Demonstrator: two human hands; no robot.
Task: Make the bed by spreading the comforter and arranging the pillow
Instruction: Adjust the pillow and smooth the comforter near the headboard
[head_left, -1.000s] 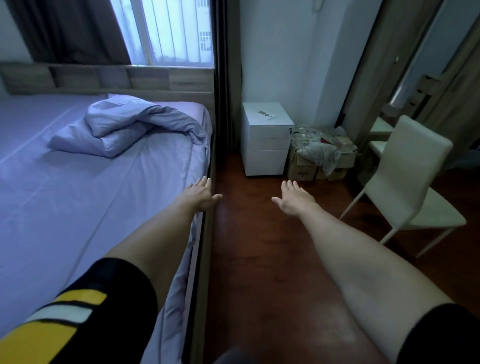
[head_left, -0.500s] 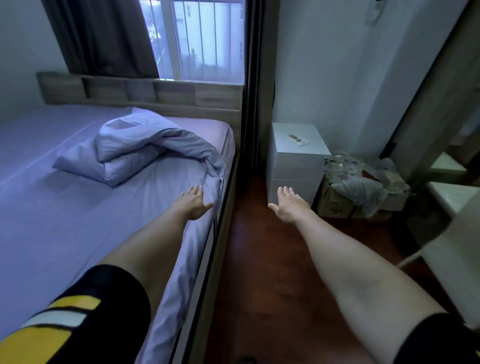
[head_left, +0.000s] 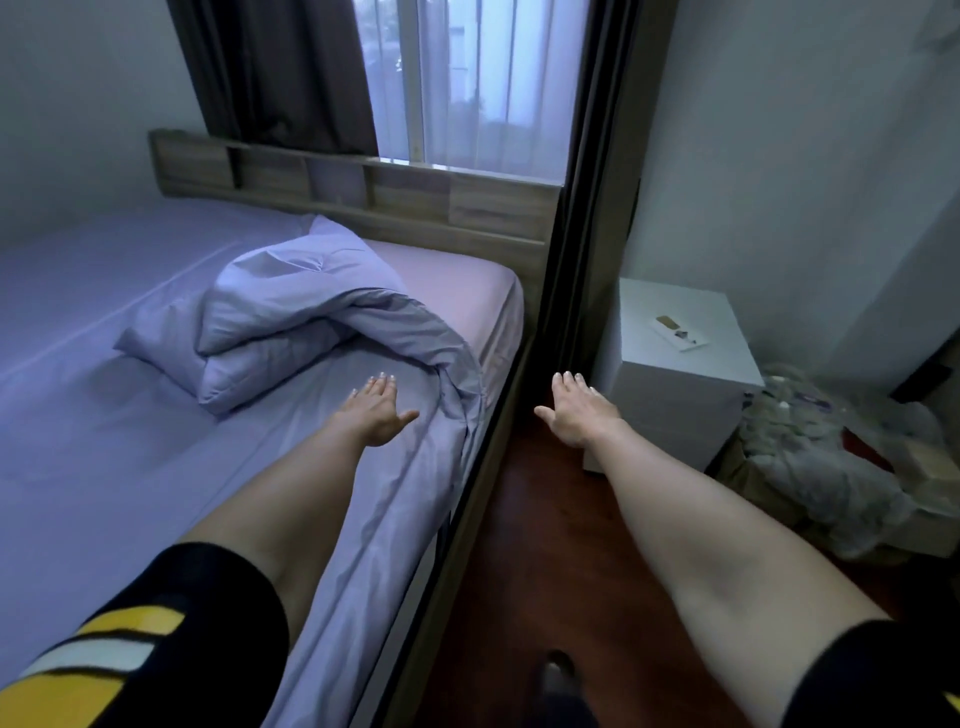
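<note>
A: What does the bed (head_left: 104, 467) look like?

B: A lavender sheet (head_left: 130, 291) covers it, smooth over most of the top and creased along the near right edge, where it hangs down the side. The comforter (head_left: 291, 317), same colour, lies bunched in a heap near the head end, toward the right side, with one fold trailing to the edge.

A: And the pillow?

B: I can't pick one out apart from the heap.

A: The hands?

B: The left hand (head_left: 376, 410) is stretched out above the sheet just short of the comforter's trailing fold, fingers straight and together, thumb out, holding nothing. Whether it touches the sheet I cannot tell. The right hand (head_left: 574, 415) reaches forward over the floor (head_left: 545, 545) beside the bed, fingers straight too, and empty.

A: What is around the bed?

B: A wooden headboard (head_left: 363, 182) with open compartments stands at the head. Behind it is a window (head_left: 467, 78) with a dark curtain (head_left: 275, 67) drawn to its left. A dark post (head_left: 587, 182) runs up by the bed's right corner. Right of that stands a white nightstand (head_left: 675, 374) with a small flat item on top, and beside it a box (head_left: 831, 467) heaped with cloth. The floor is reddish-brown wood.
</note>
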